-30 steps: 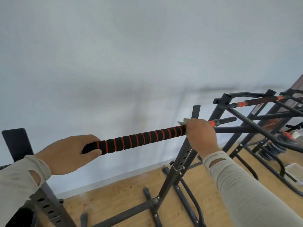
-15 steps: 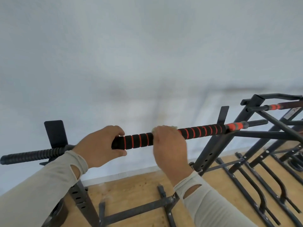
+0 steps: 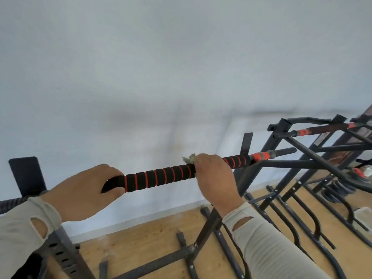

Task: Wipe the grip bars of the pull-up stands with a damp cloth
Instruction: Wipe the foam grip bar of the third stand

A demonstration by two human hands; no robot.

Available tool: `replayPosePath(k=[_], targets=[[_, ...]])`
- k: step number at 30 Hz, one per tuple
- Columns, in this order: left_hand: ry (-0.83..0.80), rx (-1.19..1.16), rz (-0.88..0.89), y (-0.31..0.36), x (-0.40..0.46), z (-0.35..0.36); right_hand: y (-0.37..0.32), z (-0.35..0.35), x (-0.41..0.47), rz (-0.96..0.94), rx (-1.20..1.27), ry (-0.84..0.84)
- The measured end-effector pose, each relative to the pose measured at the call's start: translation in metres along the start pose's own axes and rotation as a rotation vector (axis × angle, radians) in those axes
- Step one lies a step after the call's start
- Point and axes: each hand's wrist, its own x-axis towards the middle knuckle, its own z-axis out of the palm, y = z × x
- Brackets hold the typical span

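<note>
A black foam grip bar with red rings runs across the pull-up stand at chest height, rising to the right. My left hand grips its left part. My right hand is wrapped round the bar further right, holding a pale greenish cloth against it; only a crumpled corner of the cloth shows above my fingers. Past my right hand the bar ends in an orange collar and a bare black tip.
A second pull-up stand with an orange-banded bar stands at the right. Black steel uprights and base legs spread over the wooden floor. A pale wall is close behind. Dark weight plates lie at the far right.
My right hand slid the cloth left along the bar toward my left hand, then back right to about the middle. My left hand kept its grip.
</note>
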Motion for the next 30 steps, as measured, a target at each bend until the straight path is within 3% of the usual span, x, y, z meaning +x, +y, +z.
replayPosePath(k=[3, 6, 9, 12, 18, 24, 26, 30], targets=[[-0.028, -0.043, 0.006, -0.004, 0.001, 0.0, 0.065, -0.014, -0.001, 0.15, -0.176, -0.173], [-0.038, -0.037, 0.012, -0.009, 0.005, -0.003, 0.106, -0.027, 0.007, 0.32, -0.232, -0.225], [-0.045, -0.07, 0.005, -0.01, 0.008, -0.007, 0.105, -0.026, 0.015, 0.466, -0.157, -0.222], [-0.029, -0.118, 0.009, -0.009, 0.005, -0.005, 0.072, -0.019, 0.011, 0.493, -0.058, -0.158], [-0.13, -0.078, -0.031, -0.001, 0.007, -0.007, -0.032, -0.007, -0.004, 0.281, 0.166, -0.036], [-0.01, 0.006, -0.045, -0.003, 0.002, 0.003, -0.158, 0.018, -0.006, -0.107, 0.338, -0.004], [0.017, -0.016, -0.055, -0.003, 0.002, 0.004, -0.171, 0.027, -0.012, -0.172, 0.41, -0.032], [0.02, -0.01, -0.066, -0.004, -0.001, 0.005, -0.132, 0.028, -0.018, -0.282, 0.411, 0.056]])
